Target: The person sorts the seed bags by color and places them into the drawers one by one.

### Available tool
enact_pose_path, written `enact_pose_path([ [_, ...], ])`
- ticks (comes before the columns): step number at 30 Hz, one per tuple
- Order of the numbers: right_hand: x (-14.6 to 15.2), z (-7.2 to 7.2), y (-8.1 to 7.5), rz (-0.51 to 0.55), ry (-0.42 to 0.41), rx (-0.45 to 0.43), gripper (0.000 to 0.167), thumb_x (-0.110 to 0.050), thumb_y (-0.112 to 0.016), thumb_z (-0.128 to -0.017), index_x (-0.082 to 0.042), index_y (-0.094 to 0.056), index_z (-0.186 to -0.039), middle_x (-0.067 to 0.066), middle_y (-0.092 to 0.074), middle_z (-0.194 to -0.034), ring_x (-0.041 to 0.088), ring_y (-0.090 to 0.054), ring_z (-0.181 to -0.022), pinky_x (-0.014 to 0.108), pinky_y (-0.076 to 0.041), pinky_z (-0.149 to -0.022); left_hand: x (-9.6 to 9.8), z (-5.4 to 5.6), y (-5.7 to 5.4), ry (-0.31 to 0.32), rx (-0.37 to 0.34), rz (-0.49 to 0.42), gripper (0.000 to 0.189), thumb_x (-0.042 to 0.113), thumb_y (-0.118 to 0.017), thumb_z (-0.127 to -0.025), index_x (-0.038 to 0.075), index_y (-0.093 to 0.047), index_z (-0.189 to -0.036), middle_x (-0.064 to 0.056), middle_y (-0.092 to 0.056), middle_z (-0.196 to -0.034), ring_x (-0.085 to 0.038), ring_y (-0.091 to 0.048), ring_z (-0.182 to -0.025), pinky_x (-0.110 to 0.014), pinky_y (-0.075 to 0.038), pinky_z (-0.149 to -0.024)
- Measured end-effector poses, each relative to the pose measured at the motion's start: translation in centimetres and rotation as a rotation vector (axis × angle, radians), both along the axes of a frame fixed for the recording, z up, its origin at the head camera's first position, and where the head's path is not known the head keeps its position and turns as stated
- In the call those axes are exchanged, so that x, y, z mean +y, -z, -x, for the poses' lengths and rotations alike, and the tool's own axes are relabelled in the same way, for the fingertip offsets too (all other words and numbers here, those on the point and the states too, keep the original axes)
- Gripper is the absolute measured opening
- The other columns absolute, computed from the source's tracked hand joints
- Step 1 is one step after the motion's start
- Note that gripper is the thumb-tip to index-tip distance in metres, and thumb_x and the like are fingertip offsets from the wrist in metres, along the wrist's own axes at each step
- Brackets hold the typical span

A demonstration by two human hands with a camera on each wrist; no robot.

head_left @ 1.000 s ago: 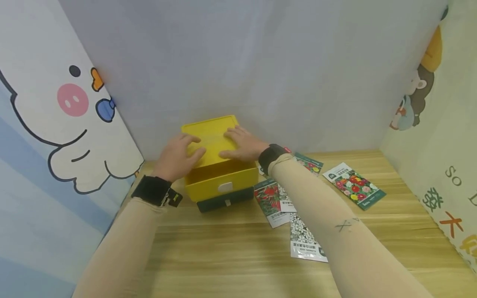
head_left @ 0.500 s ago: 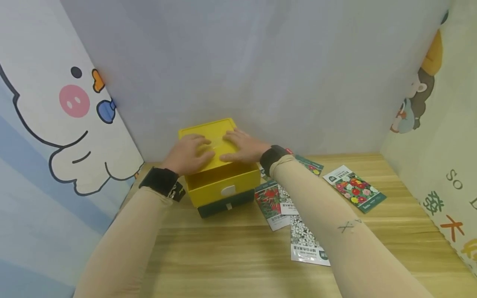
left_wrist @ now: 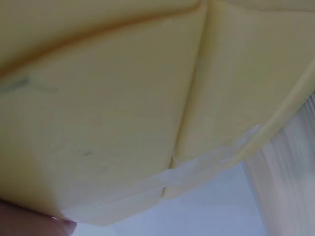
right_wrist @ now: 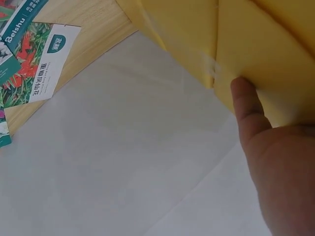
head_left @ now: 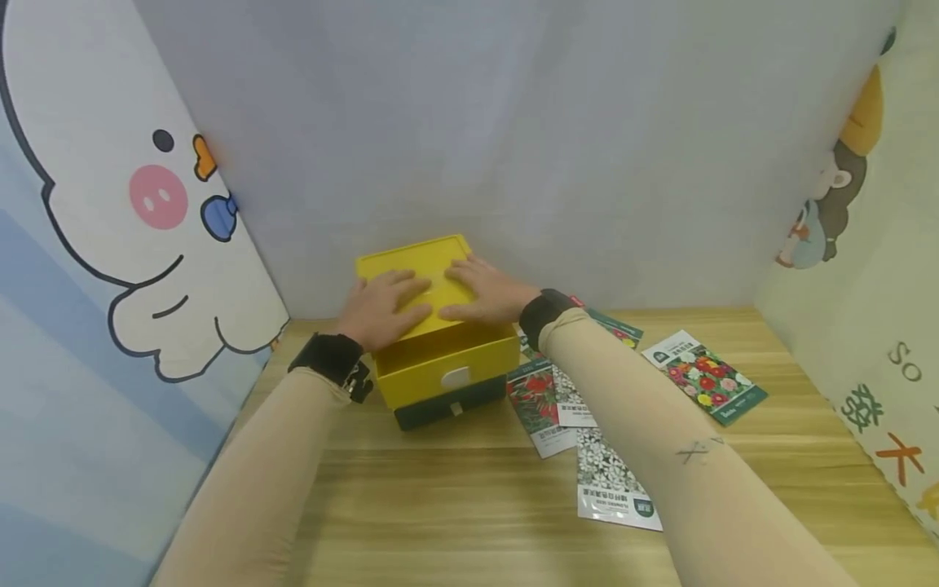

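Observation:
A yellow drawer box stands against the back wall. Its yellow drawer is pulled out at the front, with a white tab on its face. Beneath it shows a dark green drawer with a small light tab. My left hand rests on the left of the box's top, fingers spread. On the right of the same top lies my right hand, its thumb extended against the yellow surface. In the right wrist view the thumb touches the box. Clear tape crosses a box edge in the left wrist view.
Right of the box, several flower seed packets lie overlapping, among them a red-flower packet and a white-flower packet partly under my right forearm. A multicoloured-flower packet lies apart. Printed panels flank the wooden table.
My left hand has slid rightward over the box's top, closer to the right hand. The right hand stays nearly in place. The head view has shifted slightly.

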State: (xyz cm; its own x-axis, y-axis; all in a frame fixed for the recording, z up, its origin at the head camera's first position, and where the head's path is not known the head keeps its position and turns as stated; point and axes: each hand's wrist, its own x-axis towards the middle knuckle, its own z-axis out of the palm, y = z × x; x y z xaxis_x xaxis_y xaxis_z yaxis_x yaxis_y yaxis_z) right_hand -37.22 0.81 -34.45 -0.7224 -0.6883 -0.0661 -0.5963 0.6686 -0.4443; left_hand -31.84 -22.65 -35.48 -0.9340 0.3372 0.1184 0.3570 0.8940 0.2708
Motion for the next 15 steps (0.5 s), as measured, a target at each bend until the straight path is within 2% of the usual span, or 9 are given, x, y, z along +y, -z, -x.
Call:
enact_pose_path([
  [6, 0.4, 0.0, -0.2, -0.011, -0.004, -0.019, 0.085, -0.054, -0.056, -0.103, -0.01, -0.022, -0.168, 0.013, -0.006, -0.178, 0.034, 0.005, -0.165, 0.056, -0.005, -0.134, 0.4, 0.1, 0.1, -0.016, 0.011, -0.002, 0.06, 0.054, -0.046, -0.107, 0.022, -0.049, -0.157, -0.013, -0.039, -0.168, -0.037, -0.032, -0.157, -0.074, -0.01, -0.126],
  [10, 1.1, -0.7, -1.3, -0.012, -0.018, -0.057, 0.083, -0.053, -0.054, -0.105, -0.011, -0.02, -0.168, 0.014, -0.003, -0.178, 0.035, 0.001, -0.165, 0.056, -0.009, -0.134, 0.7, 0.1, -0.2, -0.025, -0.009, 0.009, 0.06, 0.055, -0.045, -0.107, 0.023, -0.048, -0.158, -0.012, -0.037, -0.169, -0.036, -0.031, -0.158, -0.073, -0.009, -0.127],
  [13, 1.6, -1.8, -2.4, 0.031, -0.023, -0.062, 0.076, -0.05, -0.053, -0.106, -0.01, -0.027, -0.166, 0.015, -0.012, -0.177, 0.035, -0.011, -0.164, 0.054, -0.016, -0.133, 0.7, 0.1, -0.2, -0.027, -0.012, 0.007, 0.06, 0.055, -0.045, -0.107, 0.023, -0.048, -0.157, -0.012, -0.038, -0.169, -0.037, -0.031, -0.158, -0.073, -0.009, -0.127],
  [15, 2.0, -2.8, -3.0, 0.085, -0.014, -0.041, 0.069, -0.047, -0.055, -0.106, -0.01, -0.037, -0.162, 0.015, -0.026, -0.173, 0.035, -0.024, -0.161, 0.054, -0.025, -0.131, 0.6, 0.0, -0.2, -0.029, -0.012, 0.005, 0.06, 0.054, -0.046, -0.107, 0.022, -0.048, -0.157, -0.013, -0.038, -0.168, -0.038, -0.032, -0.157, -0.074, -0.009, -0.127],
])
